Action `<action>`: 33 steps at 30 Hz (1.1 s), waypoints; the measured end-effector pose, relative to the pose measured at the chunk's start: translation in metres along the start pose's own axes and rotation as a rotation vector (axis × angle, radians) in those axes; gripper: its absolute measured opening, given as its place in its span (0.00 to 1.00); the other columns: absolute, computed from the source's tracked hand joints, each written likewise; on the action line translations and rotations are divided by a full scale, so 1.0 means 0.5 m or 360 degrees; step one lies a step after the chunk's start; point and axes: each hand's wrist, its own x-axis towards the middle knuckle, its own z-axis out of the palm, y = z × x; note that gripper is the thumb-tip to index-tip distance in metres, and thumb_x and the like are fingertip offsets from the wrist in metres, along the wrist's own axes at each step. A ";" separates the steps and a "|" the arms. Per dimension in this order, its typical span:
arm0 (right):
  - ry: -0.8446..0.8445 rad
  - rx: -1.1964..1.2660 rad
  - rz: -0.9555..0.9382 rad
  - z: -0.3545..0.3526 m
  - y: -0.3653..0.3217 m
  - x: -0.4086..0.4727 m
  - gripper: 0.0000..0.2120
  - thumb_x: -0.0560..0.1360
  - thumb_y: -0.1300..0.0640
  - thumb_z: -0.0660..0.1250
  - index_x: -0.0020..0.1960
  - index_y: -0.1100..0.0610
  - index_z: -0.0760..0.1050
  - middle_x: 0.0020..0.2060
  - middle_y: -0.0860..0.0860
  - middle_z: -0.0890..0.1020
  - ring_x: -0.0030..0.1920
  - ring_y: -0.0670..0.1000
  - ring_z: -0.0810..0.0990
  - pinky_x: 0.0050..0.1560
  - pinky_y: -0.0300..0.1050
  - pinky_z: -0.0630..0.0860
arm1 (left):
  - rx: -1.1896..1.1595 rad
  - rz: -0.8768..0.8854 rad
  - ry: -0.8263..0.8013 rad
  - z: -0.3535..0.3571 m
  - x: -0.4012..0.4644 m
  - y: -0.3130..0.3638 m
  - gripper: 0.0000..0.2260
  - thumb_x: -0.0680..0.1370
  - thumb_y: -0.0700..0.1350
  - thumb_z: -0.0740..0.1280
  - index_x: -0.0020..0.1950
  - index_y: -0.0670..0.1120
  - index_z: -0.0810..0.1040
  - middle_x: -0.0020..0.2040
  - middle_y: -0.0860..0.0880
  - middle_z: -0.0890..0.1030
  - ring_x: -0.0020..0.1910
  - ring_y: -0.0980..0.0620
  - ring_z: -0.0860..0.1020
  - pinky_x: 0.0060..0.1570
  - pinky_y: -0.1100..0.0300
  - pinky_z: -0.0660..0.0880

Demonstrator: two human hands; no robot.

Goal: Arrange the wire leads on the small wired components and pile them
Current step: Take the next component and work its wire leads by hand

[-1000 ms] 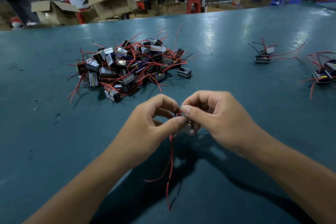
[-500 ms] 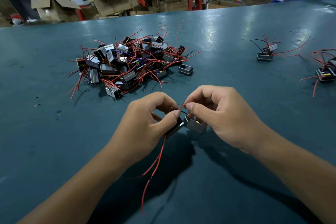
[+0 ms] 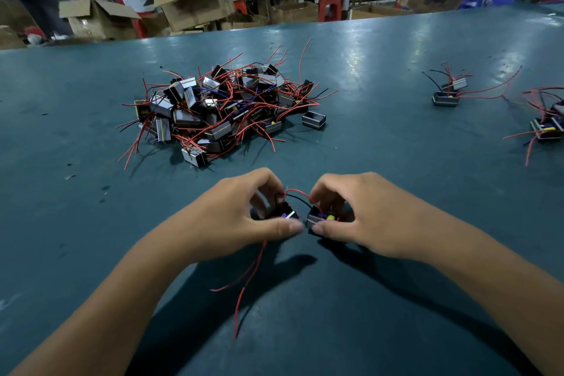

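Dark teal tabletop (image 3: 381,137), scuffed, glare patches toward far edge. Left hand (image 3: 241,217) pinches a small black component (image 3: 287,213); right hand (image 3: 360,217) grips a second one (image 3: 320,219); short leads link them. Big tangled pile (image 3: 222,110) beyond. Behind: open cardboard boxes (image 3: 192,0), red stools, seated workers.

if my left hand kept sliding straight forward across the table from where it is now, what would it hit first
Probably the big pile of wired components, at its near edge, straight ahead of the left hand. The green table between looks bare, though depth is hard to judge.
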 end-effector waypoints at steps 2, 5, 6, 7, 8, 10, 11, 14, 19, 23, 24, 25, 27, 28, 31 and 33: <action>0.0000 -0.0053 -0.0006 0.000 0.001 0.001 0.13 0.74 0.48 0.73 0.55 0.46 0.74 0.46 0.40 0.80 0.46 0.41 0.78 0.50 0.41 0.76 | 0.0093 -0.0013 -0.0032 0.009 0.000 -0.005 0.19 0.69 0.60 0.76 0.54 0.57 0.74 0.46 0.60 0.80 0.48 0.59 0.78 0.42 0.69 0.73; 0.0056 -0.0181 0.0025 -0.008 0.012 0.003 0.13 0.75 0.50 0.71 0.57 0.47 0.73 0.49 0.40 0.77 0.49 0.43 0.76 0.52 0.43 0.75 | 0.0134 -0.0011 0.0006 0.010 0.001 -0.010 0.18 0.71 0.52 0.77 0.55 0.58 0.72 0.46 0.61 0.79 0.48 0.58 0.77 0.43 0.67 0.73; 0.0082 -0.0203 0.0049 -0.013 0.018 0.003 0.13 0.75 0.50 0.71 0.57 0.48 0.73 0.49 0.40 0.77 0.50 0.44 0.76 0.53 0.43 0.74 | 0.0155 -0.0011 0.0012 0.006 0.001 -0.012 0.18 0.72 0.51 0.77 0.55 0.57 0.73 0.46 0.61 0.79 0.47 0.58 0.77 0.43 0.66 0.73; 0.0106 -0.0222 0.0079 -0.017 0.022 0.003 0.13 0.75 0.50 0.71 0.57 0.48 0.73 0.49 0.41 0.77 0.49 0.45 0.76 0.52 0.43 0.74 | 0.0187 -0.0014 0.0030 0.002 0.001 -0.014 0.16 0.72 0.52 0.77 0.54 0.57 0.73 0.45 0.59 0.79 0.46 0.57 0.78 0.43 0.64 0.74; 0.0128 -0.0244 0.0109 -0.021 0.027 0.004 0.12 0.74 0.49 0.71 0.55 0.48 0.73 0.48 0.41 0.77 0.49 0.45 0.76 0.52 0.44 0.75 | 0.0220 -0.0020 0.0054 -0.001 0.002 -0.015 0.15 0.72 0.53 0.77 0.54 0.56 0.74 0.44 0.58 0.79 0.44 0.57 0.78 0.44 0.61 0.75; 0.0164 -0.0287 0.0168 -0.024 0.032 0.006 0.11 0.74 0.47 0.72 0.52 0.48 0.74 0.46 0.41 0.78 0.48 0.46 0.76 0.51 0.45 0.75 | 0.0254 -0.0026 0.0089 -0.005 0.002 -0.015 0.14 0.72 0.55 0.76 0.52 0.55 0.75 0.43 0.57 0.79 0.41 0.58 0.77 0.43 0.59 0.75; 0.0173 -0.0300 0.0196 -0.024 0.033 0.007 0.11 0.73 0.46 0.72 0.51 0.47 0.74 0.45 0.42 0.78 0.47 0.46 0.76 0.50 0.46 0.75 | 0.0260 -0.0029 0.0089 -0.004 0.002 -0.015 0.13 0.72 0.56 0.75 0.51 0.55 0.76 0.41 0.56 0.79 0.40 0.58 0.76 0.42 0.60 0.74; 0.0163 -0.0256 0.0247 -0.023 0.035 0.007 0.12 0.72 0.44 0.73 0.48 0.46 0.74 0.42 0.41 0.78 0.44 0.42 0.76 0.46 0.45 0.76 | 0.0225 -0.0066 0.0030 -0.005 0.000 -0.018 0.13 0.72 0.58 0.74 0.51 0.55 0.77 0.39 0.55 0.78 0.37 0.60 0.75 0.37 0.65 0.71; 0.0147 -0.0150 0.0264 -0.033 0.037 0.004 0.11 0.71 0.44 0.75 0.47 0.46 0.75 0.39 0.41 0.80 0.40 0.40 0.78 0.39 0.37 0.73 | 0.0170 -0.0063 0.0013 -0.012 0.003 -0.019 0.11 0.73 0.59 0.73 0.49 0.55 0.78 0.39 0.55 0.79 0.36 0.58 0.75 0.39 0.60 0.74; 0.0141 -0.0143 0.0260 -0.033 0.036 0.004 0.11 0.71 0.44 0.75 0.47 0.46 0.76 0.39 0.42 0.80 0.40 0.40 0.78 0.39 0.37 0.73 | 0.0193 -0.0081 0.0019 -0.008 0.006 -0.015 0.09 0.74 0.59 0.73 0.46 0.56 0.79 0.40 0.60 0.79 0.38 0.58 0.76 0.37 0.64 0.72; 0.0141 -0.0142 0.0257 -0.032 0.035 0.005 0.11 0.71 0.44 0.75 0.48 0.46 0.76 0.39 0.42 0.80 0.39 0.41 0.78 0.39 0.37 0.73 | 0.0198 -0.0091 0.0014 -0.006 0.007 -0.015 0.08 0.74 0.58 0.73 0.45 0.56 0.79 0.40 0.60 0.79 0.38 0.58 0.76 0.37 0.64 0.72; 0.0141 -0.0137 0.0254 -0.030 0.033 0.005 0.12 0.71 0.43 0.74 0.48 0.46 0.76 0.38 0.42 0.79 0.39 0.41 0.78 0.40 0.38 0.74 | 0.0207 -0.0102 0.0016 -0.003 0.009 -0.016 0.07 0.75 0.58 0.72 0.44 0.56 0.79 0.40 0.59 0.80 0.39 0.59 0.77 0.36 0.65 0.71; 0.0139 -0.0124 0.0246 -0.022 0.027 0.005 0.13 0.71 0.42 0.74 0.49 0.47 0.76 0.37 0.42 0.79 0.38 0.41 0.77 0.41 0.40 0.75 | 0.0229 -0.0139 0.0050 0.007 0.011 -0.017 0.06 0.77 0.55 0.71 0.44 0.55 0.79 0.37 0.56 0.79 0.37 0.61 0.77 0.34 0.66 0.69; 0.0141 -0.0100 0.0241 -0.017 0.024 0.004 0.14 0.71 0.41 0.74 0.50 0.47 0.76 0.37 0.42 0.79 0.38 0.41 0.78 0.40 0.40 0.75 | 0.0196 -0.0169 0.0073 0.014 0.013 -0.017 0.05 0.78 0.53 0.71 0.45 0.55 0.78 0.35 0.56 0.80 0.34 0.61 0.77 0.33 0.66 0.70; 0.0145 0.0090 0.0249 -0.002 0.012 0.001 0.14 0.71 0.38 0.72 0.49 0.46 0.76 0.36 0.43 0.81 0.36 0.40 0.78 0.35 0.34 0.73 | -0.0074 -0.0253 0.0119 0.040 0.018 -0.012 0.04 0.79 0.46 0.70 0.45 0.50 0.77 0.31 0.52 0.82 0.26 0.52 0.80 0.24 0.64 0.72; 0.0141 0.0154 0.0263 0.004 0.005 -0.001 0.14 0.71 0.38 0.72 0.48 0.46 0.76 0.36 0.43 0.81 0.35 0.40 0.79 0.35 0.35 0.74 | -0.0254 -0.0293 0.0106 0.053 0.021 -0.006 0.04 0.80 0.43 0.69 0.46 0.48 0.76 0.30 0.48 0.82 0.25 0.47 0.81 0.23 0.60 0.74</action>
